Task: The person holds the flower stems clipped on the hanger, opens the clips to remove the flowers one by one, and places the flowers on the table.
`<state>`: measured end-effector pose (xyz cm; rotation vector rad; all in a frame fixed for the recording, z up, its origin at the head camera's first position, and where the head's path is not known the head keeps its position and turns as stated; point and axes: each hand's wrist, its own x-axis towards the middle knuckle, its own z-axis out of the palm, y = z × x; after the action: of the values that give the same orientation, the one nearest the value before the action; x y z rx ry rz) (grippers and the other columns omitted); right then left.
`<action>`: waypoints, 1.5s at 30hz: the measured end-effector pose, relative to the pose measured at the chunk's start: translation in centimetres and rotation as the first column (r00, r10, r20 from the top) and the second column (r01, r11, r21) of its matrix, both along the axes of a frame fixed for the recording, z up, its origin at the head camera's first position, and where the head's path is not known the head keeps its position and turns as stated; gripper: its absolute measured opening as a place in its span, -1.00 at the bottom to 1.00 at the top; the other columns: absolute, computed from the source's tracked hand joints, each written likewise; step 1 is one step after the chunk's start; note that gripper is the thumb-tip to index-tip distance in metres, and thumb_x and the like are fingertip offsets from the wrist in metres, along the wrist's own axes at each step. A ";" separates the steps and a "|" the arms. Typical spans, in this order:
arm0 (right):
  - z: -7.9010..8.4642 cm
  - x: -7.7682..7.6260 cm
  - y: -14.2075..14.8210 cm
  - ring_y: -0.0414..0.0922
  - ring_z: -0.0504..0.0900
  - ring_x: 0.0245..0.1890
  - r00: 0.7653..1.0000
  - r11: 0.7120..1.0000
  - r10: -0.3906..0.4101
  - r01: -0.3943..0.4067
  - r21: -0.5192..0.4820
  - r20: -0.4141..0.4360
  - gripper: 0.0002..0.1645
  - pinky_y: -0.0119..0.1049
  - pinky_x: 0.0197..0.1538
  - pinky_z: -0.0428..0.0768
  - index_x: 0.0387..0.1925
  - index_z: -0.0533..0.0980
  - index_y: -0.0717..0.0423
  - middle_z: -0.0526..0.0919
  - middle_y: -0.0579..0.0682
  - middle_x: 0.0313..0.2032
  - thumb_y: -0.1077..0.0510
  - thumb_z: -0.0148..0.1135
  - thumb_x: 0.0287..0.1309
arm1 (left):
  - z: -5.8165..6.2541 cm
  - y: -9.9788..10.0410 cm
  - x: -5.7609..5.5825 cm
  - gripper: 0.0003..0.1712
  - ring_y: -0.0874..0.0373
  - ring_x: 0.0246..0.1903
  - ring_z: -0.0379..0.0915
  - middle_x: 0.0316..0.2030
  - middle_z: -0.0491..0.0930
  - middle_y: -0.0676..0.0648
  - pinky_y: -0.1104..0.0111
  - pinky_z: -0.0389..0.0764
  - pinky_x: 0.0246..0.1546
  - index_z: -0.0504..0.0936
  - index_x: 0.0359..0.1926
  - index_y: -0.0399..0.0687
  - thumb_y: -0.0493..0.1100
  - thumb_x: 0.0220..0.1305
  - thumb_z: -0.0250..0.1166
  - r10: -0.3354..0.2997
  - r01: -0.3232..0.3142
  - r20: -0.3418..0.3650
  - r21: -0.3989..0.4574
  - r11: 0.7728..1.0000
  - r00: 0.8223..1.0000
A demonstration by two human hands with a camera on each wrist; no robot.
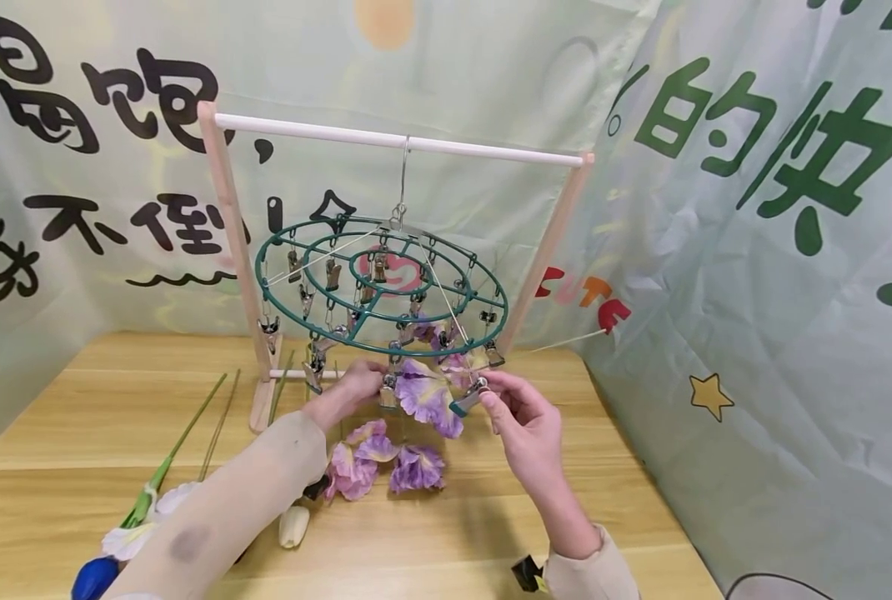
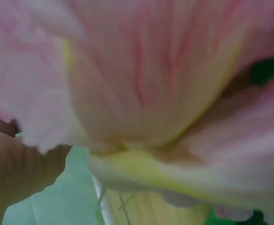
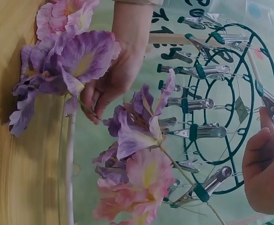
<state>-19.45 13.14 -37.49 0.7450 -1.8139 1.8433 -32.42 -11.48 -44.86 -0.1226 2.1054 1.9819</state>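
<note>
A round green hanger (image 1: 382, 342) with several metal clips hangs from a hook on the rack's rod. My right hand (image 1: 524, 425) pinches a clip (image 1: 470, 397) at the hanger's near right edge; the same clip (image 3: 270, 99) shows in the right wrist view. Below the ring, my left hand (image 1: 358, 385) pinches a thin flower stem (image 3: 87, 110), beside a purple iris bloom (image 3: 87, 58). Purple (image 3: 139, 126) and pink artificial irises (image 3: 146, 178) hang near the clips. Pink petals (image 2: 141, 79) fill most of the left wrist view and hide the left fingertips.
The wooden rack (image 1: 228, 200) with a white rod (image 1: 326, 132) stands on the table (image 1: 596, 500). Left of it lie long stems (image 1: 198, 417), a blue bud (image 1: 95, 577) and a white tulip head (image 1: 293, 527). A black object (image 1: 526, 573) sits near the right sleeve. Printed cloth surrounds the table.
</note>
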 end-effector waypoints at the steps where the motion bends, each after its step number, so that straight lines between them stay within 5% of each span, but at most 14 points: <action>1: 0.0 0.0 0.0 -0.32 0.47 -0.50 1.000 1.000 -0.003 0.003 0.007 0.003 -0.74 -0.45 -0.55 0.43 0.02 0.56 0.54 0.72 -0.15 -0.29 0.51 0.23 0.32 | -0.1 -0.1 -0.1 -0.36 0.17 -0.39 0.39 0.05 0.43 -0.35 0.49 0.55 -0.41 0.33 0.36 -0.63 -0.61 0.21 -0.12 -0.001 0.001 0.013 -0.004 1.000 1.000; 6: 0.0 0.1 0.0 -0.32 0.45 -0.51 1.000 0.999 -0.022 0.021 0.035 0.016 -0.75 -0.45 -0.55 0.43 0.03 0.57 0.51 0.69 -0.17 -0.32 0.47 0.24 0.35 | -0.5 -0.5 -0.3 -0.40 0.17 -0.43 0.40 -0.04 0.50 -0.27 0.48 0.62 -0.41 0.38 0.37 -0.52 -0.57 0.30 0.00 -0.010 0.014 0.067 -0.052 0.999 0.998; 16: -0.2 -0.1 -0.1 -0.31 0.45 -0.51 1.000 1.000 -0.013 0.013 0.008 -0.009 -0.75 -0.40 -0.56 0.42 0.00 0.58 0.51 0.69 -0.14 -0.32 0.52 0.23 0.31 | -1.0 -0.8 -0.5 -0.45 0.05 -0.24 0.45 -0.15 0.47 -0.22 0.34 0.74 -0.10 0.38 0.35 -0.53 -0.53 0.34 0.03 -0.021 0.027 0.118 -0.056 0.998 0.993; 25: -0.1 -0.1 -0.2 -0.33 0.45 -0.49 0.999 0.999 -0.014 0.012 0.043 0.038 -0.74 -0.46 -0.54 0.43 0.04 0.57 0.51 0.68 -0.17 -0.30 0.46 0.24 0.36 | -1.2 -1.2 -0.5 -0.51 0.16 -0.43 0.39 -0.36 0.42 -0.09 0.52 0.61 -0.49 0.40 0.22 -0.50 -0.48 0.26 -0.05 0.002 0.005 0.149 -0.045 0.999 0.989; 30: -0.2 -0.2 -0.3 -0.31 0.44 -0.51 1.000 1.000 -0.009 0.008 0.026 0.029 -0.73 -0.38 -0.57 0.41 0.03 0.57 0.51 0.67 -0.14 -0.31 0.50 0.23 0.33 | -1.2 -1.3 -0.5 -0.54 0.17 -0.43 0.45 -0.36 0.46 -0.09 0.54 0.66 -0.47 0.40 0.26 -0.52 -0.42 0.37 0.00 -0.002 0.011 0.152 -0.052 0.999 0.988; 37: -0.1 -0.3 -0.4 -0.29 0.39 -0.55 0.999 0.999 -0.035 0.035 0.022 0.038 -0.71 -0.42 -0.57 0.39 0.06 0.58 0.46 0.58 -0.10 -0.43 0.48 0.25 0.33 | -0.9 -1.8 -0.4 -0.91 0.04 -0.27 0.56 -0.32 0.53 -0.15 0.35 0.77 -0.14 0.51 -0.26 -0.33 -0.47 0.27 0.09 0.023 -0.020 0.098 -0.032 0.999 0.995; 39: 0.0 -0.3 -0.4 -0.29 0.37 -0.57 0.997 0.998 -0.062 0.060 0.027 0.047 -0.70 -0.44 -0.58 0.37 0.07 0.59 0.43 0.54 -0.10 -0.48 0.46 0.27 0.33 | -0.5 -1.9 -0.2 -0.89 -0.03 -0.18 0.58 -0.25 0.54 -0.20 0.24 0.75 0.02 0.51 -0.24 -0.39 -0.48 0.25 0.07 0.024 -0.023 0.067 -0.021 1.000 0.997; 42: 0.1 -0.4 -0.4 -0.28 0.34 -0.59 0.993 0.995 -0.099 0.097 0.032 0.060 -0.68 -0.41 -0.62 0.32 0.08 0.61 0.38 0.47 -0.10 -0.55 0.45 0.30 0.31 | 0.2 -2.0 0.2 -0.66 -0.05 -0.11 0.58 -0.10 0.54 -0.26 0.16 0.72 0.10 0.55 0.04 -0.54 -0.45 0.31 0.03 0.012 -0.012 -0.003 -0.035 0.999 1.000; 45: 0.1 -0.5 -0.4 -0.28 0.33 -0.59 0.989 0.990 -0.132 0.129 0.053 0.072 -0.66 -0.40 -0.64 0.29 0.09 0.63 0.32 0.45 -0.10 -0.58 0.43 0.35 0.28 | 1.1 -1.9 0.8 -0.52 0.05 -0.24 0.51 -0.07 0.55 -0.29 0.28 0.70 -0.10 0.49 0.27 -0.53 -0.36 0.42 0.03 0.001 -0.013 -0.097 -0.122 0.992 0.995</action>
<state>-19.92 12.70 -37.34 0.5658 -1.9127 1.7703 -31.64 -13.35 -43.72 -0.0574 2.2907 1.8980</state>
